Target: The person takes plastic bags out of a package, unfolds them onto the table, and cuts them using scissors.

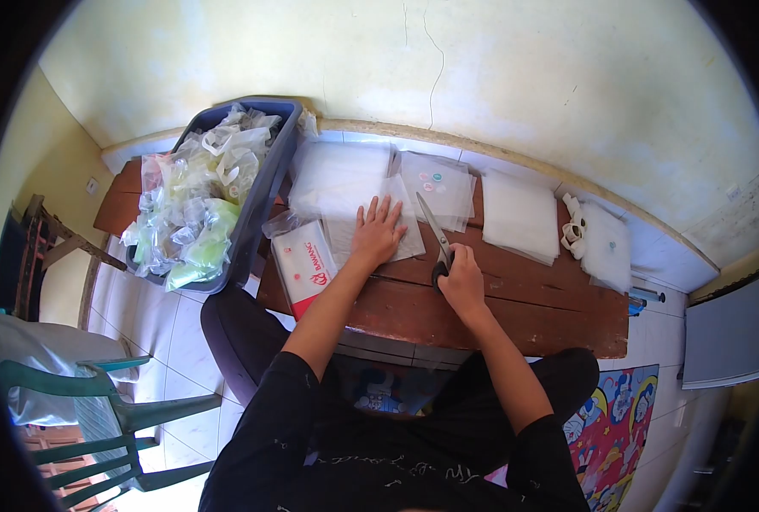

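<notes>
My left hand [377, 232] lies flat with its fingers spread on a clear plastic sheet or bag [409, 241] at the table's middle. Wrapped round the handles of a pair of scissors [436, 232] is my right hand [462, 277]; the blades point up and away toward the wall. Behind my left hand sits a stack of clear plastic bags [341, 173]. Near my left forearm is a white and red packet [304, 263] printed "BAWANG". Beyond the scissors lies a clear plastic piece with small coloured round marks [432, 183].
A grey-blue tub [287, 128] full of crumpled plastic bags stands at the left on the brown wooden table [516, 294]. Farther right are a white stack of plastic sheets [520, 215], rolls [572, 229] and another plastic stack [607, 245]. A green chair [123, 418] stands lower left.
</notes>
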A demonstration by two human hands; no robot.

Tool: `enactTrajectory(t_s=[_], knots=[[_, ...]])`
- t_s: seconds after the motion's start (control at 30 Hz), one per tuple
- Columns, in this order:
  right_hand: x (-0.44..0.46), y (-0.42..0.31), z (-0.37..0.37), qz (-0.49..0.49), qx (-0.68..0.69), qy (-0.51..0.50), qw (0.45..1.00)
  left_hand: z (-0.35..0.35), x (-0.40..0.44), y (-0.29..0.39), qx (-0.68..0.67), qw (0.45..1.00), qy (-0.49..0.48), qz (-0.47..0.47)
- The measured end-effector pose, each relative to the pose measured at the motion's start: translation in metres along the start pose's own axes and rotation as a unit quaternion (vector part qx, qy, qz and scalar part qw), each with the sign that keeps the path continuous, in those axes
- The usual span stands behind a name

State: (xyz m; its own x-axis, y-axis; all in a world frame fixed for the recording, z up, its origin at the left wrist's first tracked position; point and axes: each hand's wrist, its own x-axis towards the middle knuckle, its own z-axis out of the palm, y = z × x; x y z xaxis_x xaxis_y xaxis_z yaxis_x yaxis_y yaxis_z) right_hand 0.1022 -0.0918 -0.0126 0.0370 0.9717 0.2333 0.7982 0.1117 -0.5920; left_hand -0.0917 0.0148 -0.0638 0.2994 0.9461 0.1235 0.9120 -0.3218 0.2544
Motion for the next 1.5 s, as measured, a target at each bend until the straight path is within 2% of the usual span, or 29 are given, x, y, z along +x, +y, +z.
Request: enactTrajectory(t_s=[0.2, 0.7, 0.77, 0.9, 1.07, 1.5], knots=[[-0.004, 0.008, 0.005, -0.028, -0.013, 0.007, 0.999, 0.006, 0.004, 0.004, 0.002, 1.000, 0.026, 0.010], [-0.038, 0.002, -0.019, 0.010, -0.096, -0.071, 0.993, -0.001, 0.005, 0.008, 0.020, 1.000, -0.009, -0.014], [-0.045, -0.002, -0.027, 0.044, -0.113, -0.103, 0.987, -0.003, 0.006, 0.009, 0.023, 1.000, -0.014, -0.014], [-0.057, -0.011, -0.038, 0.052, -0.144, -0.105, 0.983, -0.003, 0.005, 0.010, 0.027, 0.999, -0.020, -0.020], [-0.070, -0.014, -0.046, 0.033, -0.199, -0.136, 0.970, -0.004, 0.006, 0.010, 0.028, 0.999, -0.027, -0.022], [-0.079, -0.021, -0.042, 0.019, -0.213, -0.145, 0.966, -0.004, 0.005, 0.010, 0.025, 0.999, -0.018, -0.020]])
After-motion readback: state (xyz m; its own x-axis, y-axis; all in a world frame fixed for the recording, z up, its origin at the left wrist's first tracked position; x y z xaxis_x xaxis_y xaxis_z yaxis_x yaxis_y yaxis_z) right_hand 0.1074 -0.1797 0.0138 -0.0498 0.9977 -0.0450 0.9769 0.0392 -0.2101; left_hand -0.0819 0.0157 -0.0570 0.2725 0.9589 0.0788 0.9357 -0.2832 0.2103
